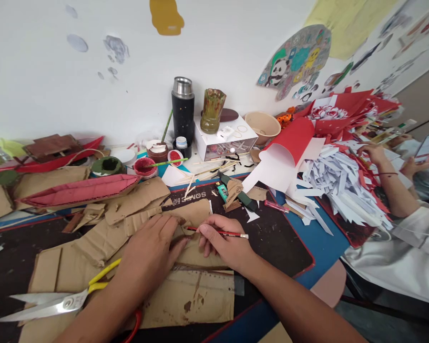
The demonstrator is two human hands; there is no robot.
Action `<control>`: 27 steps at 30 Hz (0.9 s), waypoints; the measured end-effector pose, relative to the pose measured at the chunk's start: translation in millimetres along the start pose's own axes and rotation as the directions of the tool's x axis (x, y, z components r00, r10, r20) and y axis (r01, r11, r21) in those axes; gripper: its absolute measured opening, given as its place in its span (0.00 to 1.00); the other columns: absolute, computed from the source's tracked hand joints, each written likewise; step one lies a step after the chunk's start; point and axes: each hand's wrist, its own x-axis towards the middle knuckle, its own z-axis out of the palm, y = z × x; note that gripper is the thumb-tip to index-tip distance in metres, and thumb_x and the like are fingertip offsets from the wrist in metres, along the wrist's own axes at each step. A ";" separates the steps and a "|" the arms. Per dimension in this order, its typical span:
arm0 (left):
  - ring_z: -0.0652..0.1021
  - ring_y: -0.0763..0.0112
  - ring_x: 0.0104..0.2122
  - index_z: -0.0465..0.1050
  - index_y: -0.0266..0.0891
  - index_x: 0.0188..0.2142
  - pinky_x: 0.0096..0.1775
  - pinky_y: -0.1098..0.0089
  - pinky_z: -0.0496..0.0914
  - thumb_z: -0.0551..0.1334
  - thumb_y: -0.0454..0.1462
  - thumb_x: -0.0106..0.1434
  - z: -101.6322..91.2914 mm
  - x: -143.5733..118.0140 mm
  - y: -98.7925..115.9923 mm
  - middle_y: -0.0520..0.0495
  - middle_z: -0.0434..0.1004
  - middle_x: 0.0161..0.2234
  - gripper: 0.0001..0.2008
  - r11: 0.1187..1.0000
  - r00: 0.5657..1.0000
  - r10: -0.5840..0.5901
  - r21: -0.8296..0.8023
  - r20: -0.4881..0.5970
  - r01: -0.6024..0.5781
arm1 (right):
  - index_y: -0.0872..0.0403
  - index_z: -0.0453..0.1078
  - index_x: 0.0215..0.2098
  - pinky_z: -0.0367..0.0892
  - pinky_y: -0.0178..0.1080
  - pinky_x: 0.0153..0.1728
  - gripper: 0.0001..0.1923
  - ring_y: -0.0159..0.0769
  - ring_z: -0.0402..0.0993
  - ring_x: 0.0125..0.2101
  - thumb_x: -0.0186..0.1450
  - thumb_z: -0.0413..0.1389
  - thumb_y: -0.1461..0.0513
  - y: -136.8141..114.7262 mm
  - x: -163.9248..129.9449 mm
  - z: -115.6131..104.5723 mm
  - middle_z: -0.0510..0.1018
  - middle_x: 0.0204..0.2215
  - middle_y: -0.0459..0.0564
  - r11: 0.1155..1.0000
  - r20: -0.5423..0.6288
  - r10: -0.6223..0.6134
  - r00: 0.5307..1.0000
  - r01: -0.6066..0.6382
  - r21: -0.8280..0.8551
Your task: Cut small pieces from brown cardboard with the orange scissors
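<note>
In the head view, my right hand [225, 240] grips a red pencil [236, 234], its tip pointing left towards a small piece of cardboard [188, 232]. My left hand [152, 245] is curled over that piece, with the thumb and fingers on either side of it; part of the grip is hidden. Beneath both hands lie larger cut cardboard sheets [200, 295]. Open scissors [69, 302] with yellow and red handles rest on the cardboard, partly covered by my left forearm.
Behind my hands are a pink cardboard boat [82, 190], paint pots [145, 167], a black flask [183, 112] and a white box [229, 138]. A green cutter [245, 196] lies on the dark mat [271, 243]. Paper strips [339, 181] are heaped right, near another person's arm [396, 186].
</note>
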 end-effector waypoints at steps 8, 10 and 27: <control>0.83 0.49 0.42 0.71 0.42 0.47 0.45 0.54 0.78 0.62 0.37 0.72 0.4 -1.1 0.1 0.41 0.83 0.40 0.06 1.000 1.000 0.001 0.011 0.001 -0.001 | 0.53 0.75 0.34 0.67 0.30 0.22 0.16 0.29 0.75 0.19 0.74 0.62 0.51 -1.8 0.6 2.8 0.80 0.25 0.45 1.000 0.020 -0.003 1.000 0.003 -0.026; 0.83 0.49 0.42 0.71 0.42 0.47 0.45 0.54 0.78 0.62 0.38 0.72 0.5 -0.9 -0.2 0.41 0.82 0.40 0.05 1.000 1.000 0.000 0.016 0.001 0.000 | 0.53 0.75 0.34 0.68 0.31 0.22 0.16 0.29 0.75 0.19 0.73 0.62 0.50 -1.2 0.7 2.8 0.80 0.25 0.45 1.000 0.013 -0.001 1.000 0.002 -0.028; 0.83 0.49 0.40 0.72 0.42 0.46 0.43 0.55 0.77 0.63 0.37 0.72 0.2 0.2 0.5 0.40 0.83 0.39 0.05 1.000 1.000 0.009 0.013 -0.013 -0.008 | 0.54 0.75 0.35 0.66 0.30 0.21 0.20 0.29 0.76 0.19 0.74 0.62 0.46 -1.9 -0.2 0.5 0.80 0.25 0.45 1.000 0.005 -0.024 1.000 0.024 -0.009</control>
